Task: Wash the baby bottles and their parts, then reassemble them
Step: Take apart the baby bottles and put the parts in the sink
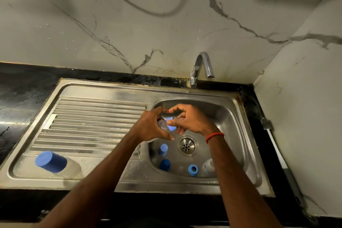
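Both my hands meet over the steel sink basin [233, 116]. My left hand [151, 126] grips a clear baby bottle [162, 123]. My right hand [190, 120] closes on the blue ring [172, 128] at the bottle's mouth. In the basin lie a light blue cap [163, 149], a dark blue cap [165, 164], a blue collar ring [193, 170] and a clear bottle [209, 166], partly hidden by my right forearm. On the drainboard [92, 116] a clear bottle with a blue cap [51, 162] lies on its side.
The chrome tap [201, 66] stands behind the basin, with no water seen running. The drain strainer [187, 145] sits mid-basin. A brush with a white handle [275, 144] leans on the right wall. Black countertop [22, 89] surrounds the sink.
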Available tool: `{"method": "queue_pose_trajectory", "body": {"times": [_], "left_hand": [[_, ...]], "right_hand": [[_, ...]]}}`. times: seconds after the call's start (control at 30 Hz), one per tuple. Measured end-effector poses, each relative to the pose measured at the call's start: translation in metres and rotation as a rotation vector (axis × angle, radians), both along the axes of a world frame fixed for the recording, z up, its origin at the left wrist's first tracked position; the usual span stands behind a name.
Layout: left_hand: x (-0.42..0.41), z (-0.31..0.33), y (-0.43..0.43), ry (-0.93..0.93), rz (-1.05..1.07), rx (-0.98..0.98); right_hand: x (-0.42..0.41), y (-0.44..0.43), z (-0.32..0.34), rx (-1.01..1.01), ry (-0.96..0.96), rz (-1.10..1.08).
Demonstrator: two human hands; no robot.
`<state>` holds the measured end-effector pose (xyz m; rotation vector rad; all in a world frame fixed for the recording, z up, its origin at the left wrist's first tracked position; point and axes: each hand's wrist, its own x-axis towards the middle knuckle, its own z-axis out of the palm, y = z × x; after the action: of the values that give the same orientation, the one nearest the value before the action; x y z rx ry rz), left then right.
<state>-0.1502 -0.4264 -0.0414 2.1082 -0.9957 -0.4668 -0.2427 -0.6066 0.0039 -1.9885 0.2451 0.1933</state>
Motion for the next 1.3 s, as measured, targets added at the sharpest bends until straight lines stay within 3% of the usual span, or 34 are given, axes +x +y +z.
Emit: {"method": "queue_pose_trajectory", "body": {"times": [0.1,0.37,0.63,0.8,1.0,1.2,1.3], "left_hand": [[0.003,0.001,0.0,0.009,0.013,-0.003],[-0.003,0.002,-0.002,0.064,0.073,0.04],[-0.018,0.008,-0.011,0.4,0.254,-0.314],[-0.026,0.011,-0.017,0.483,0.348,-0.42],[-0.029,0.007,-0.02,0.562,0.415,-0.487],[-0.027,0.009,-0.024,0.598,0.399,-0.539],[-0.026,0.008,-0.025,0.593,0.39,-0.564]], "right_hand": [[-0.005,-0.006,0.0,-0.082,-0.133,0.03],[-0.012,-0.02,-0.011,0.075,-0.312,-0.144],[-0.018,-0.02,-0.02,0.164,-0.257,-0.173],[-0.018,-0.014,-0.017,0.253,-0.263,-0.151],[-0.018,-0.009,-0.016,0.221,-0.312,-0.218],[-0.014,-0.007,-0.018,-0.015,-0.463,-0.276],[-0.014,-0.009,-0.012,-0.002,-0.434,-0.259]]}}
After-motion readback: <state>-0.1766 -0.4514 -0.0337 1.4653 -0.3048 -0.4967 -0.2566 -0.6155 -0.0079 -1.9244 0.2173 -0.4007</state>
